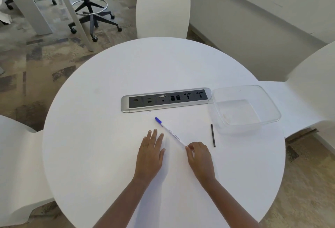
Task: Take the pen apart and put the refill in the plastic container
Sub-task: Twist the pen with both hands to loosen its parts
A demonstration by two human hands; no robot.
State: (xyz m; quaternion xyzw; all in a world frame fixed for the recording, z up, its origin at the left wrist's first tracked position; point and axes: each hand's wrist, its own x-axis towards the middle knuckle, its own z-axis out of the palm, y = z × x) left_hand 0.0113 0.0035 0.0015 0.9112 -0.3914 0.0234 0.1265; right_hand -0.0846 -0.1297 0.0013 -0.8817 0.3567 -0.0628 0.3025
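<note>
- Two hands lie on a round white table (pixel 108 137), seen from above by the head camera.
- Left hand (pixel 151 153): palm down and flat on the tabletop, fingers straight and slightly spread, holding nothing. Its fingertips lie just beside the pen without touching it.
- Right hand (pixel 199 157): fingers curled, thumb and fingertips pinching the near end of the pen.
- Pen (pixel 170 131): a slim white barrel with small print along it, lying flat and in one piece on the table. It runs diagonally from the right hand up and to the left, between the two hands.
- Cap (pixel 158 120): blue, fitted on the far end of the pen, pointing toward the socket panel.
- Rod (pixel 213 135): thin, black and straight, lying on the table right of the right hand and just beside the near corner of the container. Whether it is a pen part cannot be told.
- Container (pixel 243 111): clear plastic, rectangular, open at the top, with nothing in it. It stands at the right side of the table, its left corner by the end of the socket panel.
- Socket panel (pixel 165 100): grey and black, set into the tabletop beyond the pen.
- Three white chairs stand around the table: far (pixel 162 12), right (pixel 311 86) and left (pixel 16 164).
</note>
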